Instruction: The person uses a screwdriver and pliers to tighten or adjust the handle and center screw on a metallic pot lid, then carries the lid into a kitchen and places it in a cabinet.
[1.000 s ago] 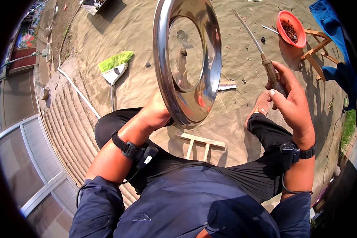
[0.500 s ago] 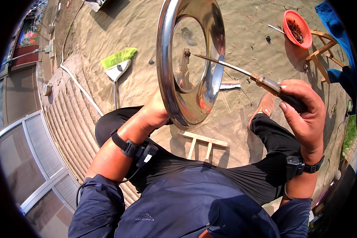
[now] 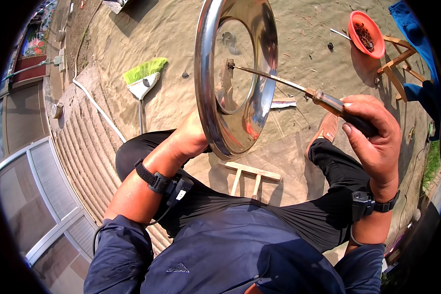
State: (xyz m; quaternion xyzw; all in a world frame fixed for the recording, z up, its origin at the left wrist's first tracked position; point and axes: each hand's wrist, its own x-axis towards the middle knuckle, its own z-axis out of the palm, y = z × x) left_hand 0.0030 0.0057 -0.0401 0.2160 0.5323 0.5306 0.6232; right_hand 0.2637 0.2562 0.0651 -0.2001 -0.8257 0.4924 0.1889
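In the head view, the only one, I am looking down past a dark blue shirt and black trousers at two bare hands working outdoors.

Just above the centre of the frame, a steel-rimmed glass lid is standing on edge in the air, its inner face turning toward the right. The left hand is grasping it from behind the lower left rim; the lid is hiding the fingers, so I am not making out their exact hold.

Right of centre, the right hand is gripping the dark handle of a long screwdriver between thumb and fingers. The blade is pointing leftward, its tip meeting a small rusty stub at the middle of the lid; I cannot tell whether it is pressing.

Below the lid, a pale wooden frame is lying near the trousers. Left of the lid, a broom is showing green bristles. At the upper right, an orange plastic basin is holding brown scraps, and a blue cloth is hanging over wooden legs.
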